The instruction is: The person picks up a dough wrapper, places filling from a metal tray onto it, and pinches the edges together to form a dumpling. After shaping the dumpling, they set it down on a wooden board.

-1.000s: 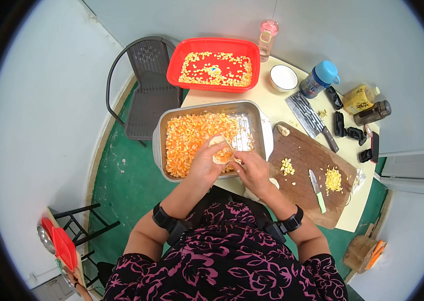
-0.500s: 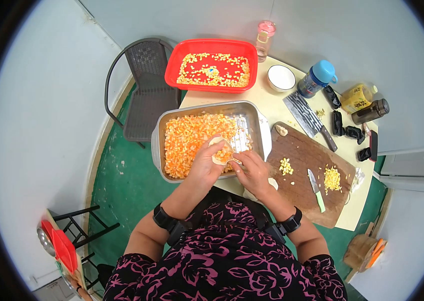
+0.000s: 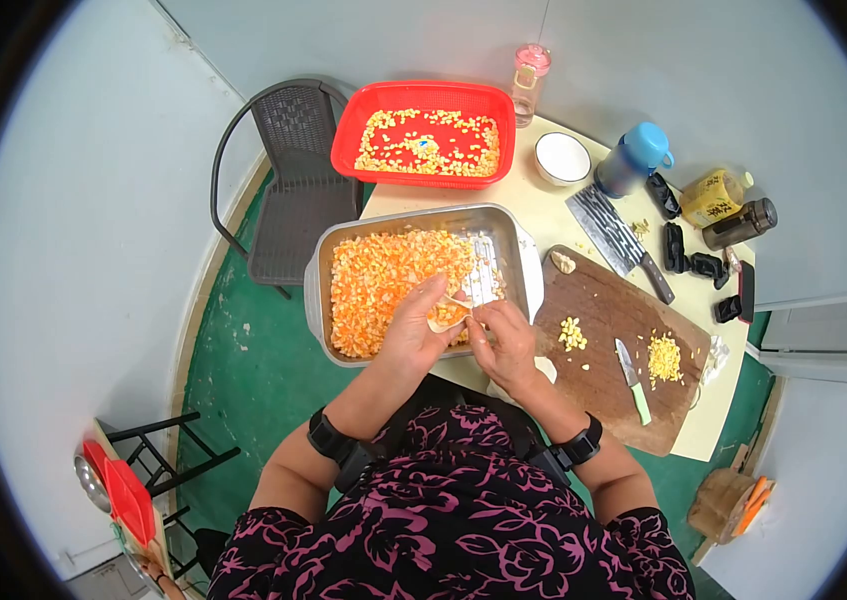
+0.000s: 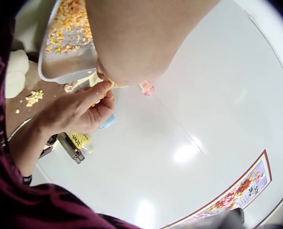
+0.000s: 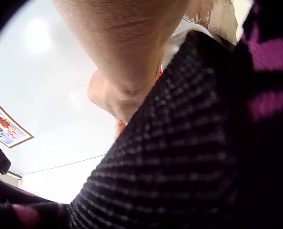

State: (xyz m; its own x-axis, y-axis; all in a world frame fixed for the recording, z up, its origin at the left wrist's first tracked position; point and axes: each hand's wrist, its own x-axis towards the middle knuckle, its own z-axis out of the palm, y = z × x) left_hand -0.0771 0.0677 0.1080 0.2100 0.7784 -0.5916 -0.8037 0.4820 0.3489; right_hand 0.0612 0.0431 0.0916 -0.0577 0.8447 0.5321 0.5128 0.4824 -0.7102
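A thin round dough wrapper (image 3: 438, 325) with chopped orange and yellow filling lies in my left hand (image 3: 411, 328), which grips it over the near part of the metal pan. My right hand (image 3: 506, 345) pinches the wrapper's right edge between thumb and fingers. Under the hands, the pan (image 3: 531, 255) holds a broad layer of the same chopped filling (image 3: 383, 280). Pale dough rounds (image 4: 16, 74) lie beside the pan in the left wrist view, partly behind my right hand in the head view. In the right wrist view, my forearm and dark clothing hide most of the work.
Right of the pan lies a wooden cutting board (image 3: 603, 300) with chopped yellow bits and a green-handled knife (image 3: 633, 385). A cleaver (image 3: 608, 230), white bowl (image 3: 563, 158) and blue-topped flask (image 3: 633, 160) stand behind. A red basket (image 3: 343, 150) sits beyond the pan.
The wrapper has gone from lying spread open around its filling to partly folded, its edges drawn closer together. Both hands stay over the pan, with small finger shifts.
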